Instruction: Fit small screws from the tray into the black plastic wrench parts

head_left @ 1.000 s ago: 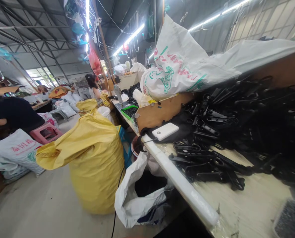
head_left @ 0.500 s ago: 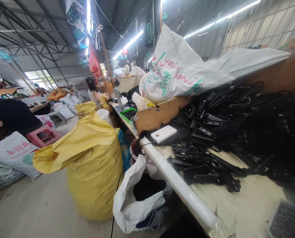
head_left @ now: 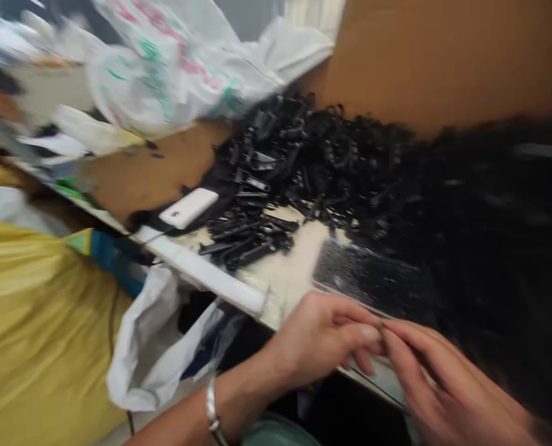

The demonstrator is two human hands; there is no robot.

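Note:
My left hand (head_left: 319, 337) is closed in a pinch over the table's front edge, with a silver bangle at the wrist. My right hand (head_left: 436, 375) is also pinched, its fingertips meeting those of the left. Something tiny and dark shows between the fingertips, too small and blurred to name. Just behind the hands is a clear shallow tray (head_left: 363, 269) of small dark pieces. Left of it lies a small group of black elongated plastic parts (head_left: 250, 238) on the pale tabletop (head_left: 298, 260). A large heap of similar black parts (head_left: 322, 161) rises behind.
A white power bank (head_left: 189, 207) with a cable rests on black cloth near the left edge. A white printed sack (head_left: 173, 68) leans behind a brown board (head_left: 159, 161). Below the table edge stand an open white sack (head_left: 140, 353) and a yellow sack (head_left: 38, 322).
The view has swung right and down towards the tabletop. Both my hands have come into view, fingertips together. The seated people and the aisle at the left are out of view.

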